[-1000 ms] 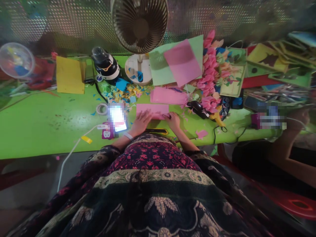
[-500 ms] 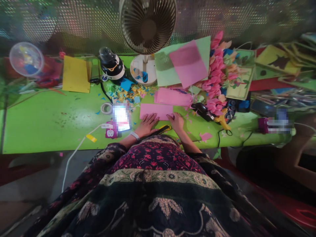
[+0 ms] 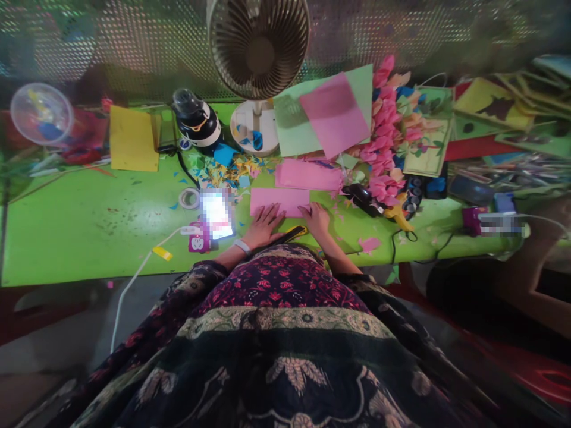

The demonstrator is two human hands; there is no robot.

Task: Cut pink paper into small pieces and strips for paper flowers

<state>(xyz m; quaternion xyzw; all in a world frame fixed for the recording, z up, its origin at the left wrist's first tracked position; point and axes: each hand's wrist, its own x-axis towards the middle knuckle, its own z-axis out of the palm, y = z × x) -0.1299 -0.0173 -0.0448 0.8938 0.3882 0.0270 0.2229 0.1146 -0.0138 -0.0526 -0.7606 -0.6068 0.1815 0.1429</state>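
A folded-looking strip of pink paper (image 3: 280, 197) lies flat on the green table in front of me. My left hand (image 3: 264, 227) rests on its lower left part, fingers stretched out and slightly spread. At the lower right corner, my right hand (image 3: 317, 220) has its fingers bent together on the paper's edge, the thumb pointing left. A yellow and black utility knife (image 3: 296, 231) lies between my wrists, its near end partly hidden by my left hand. Just behind the strip is a stack of pink paper (image 3: 307, 175).
Left are a lit phone (image 3: 217, 213), a tape roll (image 3: 189, 198) and a purple socket block (image 3: 198, 239) with a white cable. Behind stand a bottle (image 3: 196, 123), a fan (image 3: 259, 53) and paper scraps (image 3: 232, 172). Pink paper petals (image 3: 381, 131) lie right, near another person's arm (image 3: 530, 244).
The whole view has shifted slightly. My hands keep nearly the same place on the pink strip. At the far right, the other person's arm has moved a little.
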